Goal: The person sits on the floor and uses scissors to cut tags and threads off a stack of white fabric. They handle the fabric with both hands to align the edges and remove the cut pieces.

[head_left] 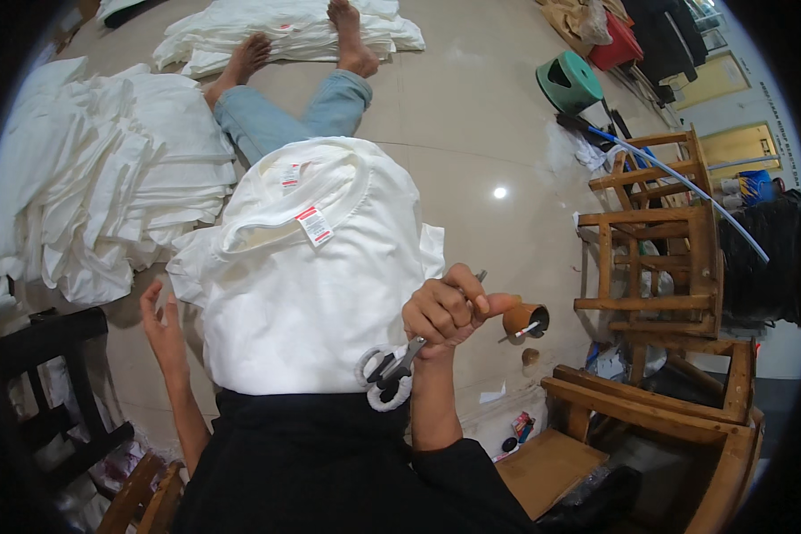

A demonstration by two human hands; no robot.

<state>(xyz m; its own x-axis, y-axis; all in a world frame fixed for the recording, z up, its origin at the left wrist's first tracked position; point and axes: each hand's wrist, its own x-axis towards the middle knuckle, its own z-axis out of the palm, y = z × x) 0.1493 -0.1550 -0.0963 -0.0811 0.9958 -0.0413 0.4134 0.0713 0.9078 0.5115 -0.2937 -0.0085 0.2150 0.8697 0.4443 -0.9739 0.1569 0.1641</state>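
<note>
Across my lap lie white T-shirts (294, 311), neck openings facing away from me. Red-and-white labels (314, 226) show at their collars. My right hand (445, 311) is closed around the blades of a pair of scissors (407, 360), at the right edge of the shirts. Their white-wrapped finger loops hang toward me, and the grey tip pokes out past my fingers. My left hand (162, 322) is raised beside the left sleeve, fingers apart and holding nothing.
Stacks of white shirts lie at left (107, 187) and beyond my feet (205, 40). Right of my hand is a brown cup (536, 314) with a thin stick. Wooden stools (659, 303) and a green plastic stool (570, 82) line the right; a black chair (58, 343) stands left.
</note>
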